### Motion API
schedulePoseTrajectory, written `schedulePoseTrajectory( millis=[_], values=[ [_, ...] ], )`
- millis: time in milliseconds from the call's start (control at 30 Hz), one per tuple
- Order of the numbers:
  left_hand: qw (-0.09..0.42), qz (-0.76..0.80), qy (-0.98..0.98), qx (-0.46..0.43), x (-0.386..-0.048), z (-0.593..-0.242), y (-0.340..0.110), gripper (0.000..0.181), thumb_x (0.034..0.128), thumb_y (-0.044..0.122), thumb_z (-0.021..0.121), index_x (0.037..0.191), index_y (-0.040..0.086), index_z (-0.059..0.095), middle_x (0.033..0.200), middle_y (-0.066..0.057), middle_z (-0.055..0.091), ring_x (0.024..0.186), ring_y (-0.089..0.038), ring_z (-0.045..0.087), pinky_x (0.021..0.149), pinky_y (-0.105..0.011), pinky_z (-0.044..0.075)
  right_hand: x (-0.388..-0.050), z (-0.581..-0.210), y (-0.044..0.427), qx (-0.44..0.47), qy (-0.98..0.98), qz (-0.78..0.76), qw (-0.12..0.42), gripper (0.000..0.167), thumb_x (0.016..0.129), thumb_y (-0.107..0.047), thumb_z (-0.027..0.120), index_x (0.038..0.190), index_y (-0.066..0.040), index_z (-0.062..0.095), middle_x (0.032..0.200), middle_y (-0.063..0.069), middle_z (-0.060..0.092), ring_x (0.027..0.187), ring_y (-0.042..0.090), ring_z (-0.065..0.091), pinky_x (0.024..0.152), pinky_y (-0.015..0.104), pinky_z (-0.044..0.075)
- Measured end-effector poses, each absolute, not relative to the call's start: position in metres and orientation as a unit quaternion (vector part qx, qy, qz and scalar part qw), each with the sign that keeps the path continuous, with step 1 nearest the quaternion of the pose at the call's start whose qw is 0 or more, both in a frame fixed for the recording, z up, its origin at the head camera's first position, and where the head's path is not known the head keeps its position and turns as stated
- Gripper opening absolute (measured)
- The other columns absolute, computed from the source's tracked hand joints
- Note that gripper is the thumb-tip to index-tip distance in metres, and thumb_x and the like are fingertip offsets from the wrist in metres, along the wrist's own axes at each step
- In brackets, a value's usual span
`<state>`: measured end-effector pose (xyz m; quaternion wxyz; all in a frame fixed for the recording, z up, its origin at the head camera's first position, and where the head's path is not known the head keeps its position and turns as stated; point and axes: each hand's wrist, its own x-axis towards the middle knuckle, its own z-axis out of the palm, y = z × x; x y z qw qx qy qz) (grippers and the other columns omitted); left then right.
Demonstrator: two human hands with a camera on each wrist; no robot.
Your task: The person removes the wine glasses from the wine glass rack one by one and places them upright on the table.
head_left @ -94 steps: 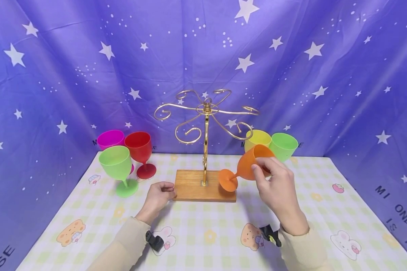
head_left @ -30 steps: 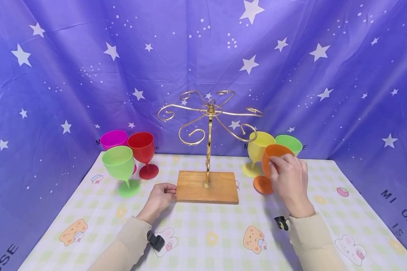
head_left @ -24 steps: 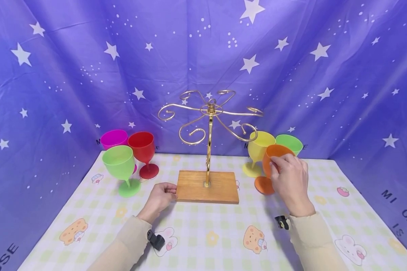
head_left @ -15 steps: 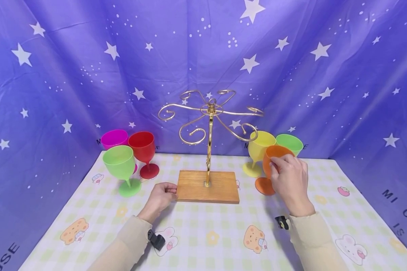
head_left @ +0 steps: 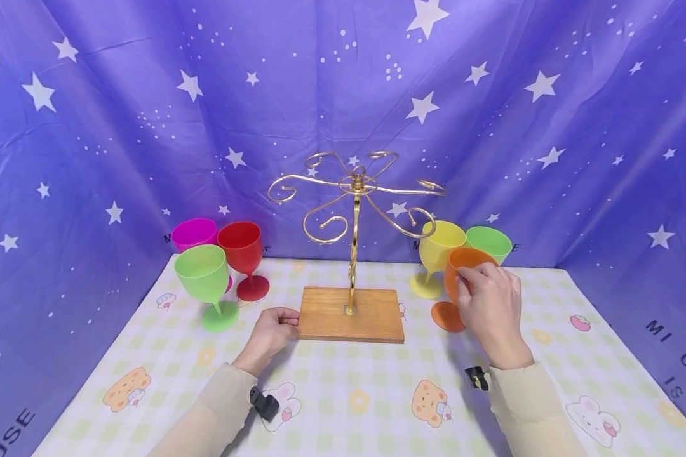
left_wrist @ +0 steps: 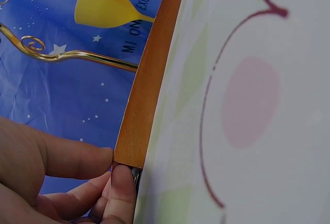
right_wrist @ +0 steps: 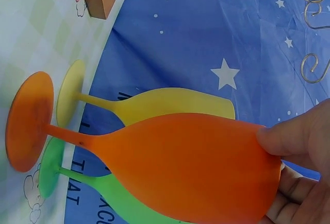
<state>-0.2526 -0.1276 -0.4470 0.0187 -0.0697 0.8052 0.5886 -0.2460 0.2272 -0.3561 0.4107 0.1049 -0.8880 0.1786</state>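
In the head view, my right hand pinches the rim of an orange goblet. The goblet appears upright, its foot down at the tablecloth. In the right wrist view the thumb lies on the outside of the orange bowl, with fingers behind the rim. My left hand holds the left end of a wooden base, thumb and fingertips at its corner in the left wrist view. From this base rises a gold metal stand with several curled arms, nothing hanging on them.
Close behind the orange goblet stand a yellow goblet and a green goblet. At left are a magenta goblet, a red goblet and a light green goblet. A purple star curtain backs the checked tablecloth.
The orange goblet went from tilted over the wooden base to upright at the right, beside the yellow goblet, with my right hand still gripping it. My left hand stayed at the base.
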Motion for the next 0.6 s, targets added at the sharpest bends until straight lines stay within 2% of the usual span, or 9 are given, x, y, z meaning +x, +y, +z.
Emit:
schedulePoseTrajectory(
  millis=[600],
  values=[
    [0.017, 0.592, 0.803, -0.065, -0.2535, -0.4468, -0.1261, 0.028, 0.0738, -0.013, 0.061, 0.101, -0.009, 0.064, 0.088, -0.014, 0.062, 0.077, -0.019, 0.057, 0.063, -0.024, 0.049, -0.2429, -0.3610, 0.2286, 0.105, -0.883, 0.186, 0.417, 0.015, 0.077, -0.001, 0.067, 0.090, 0.003, 0.073, 0.076, 0.015, 0.060, 0.075, 0.036, 0.054, 0.081, 0.052, 0.035]
  ],
)
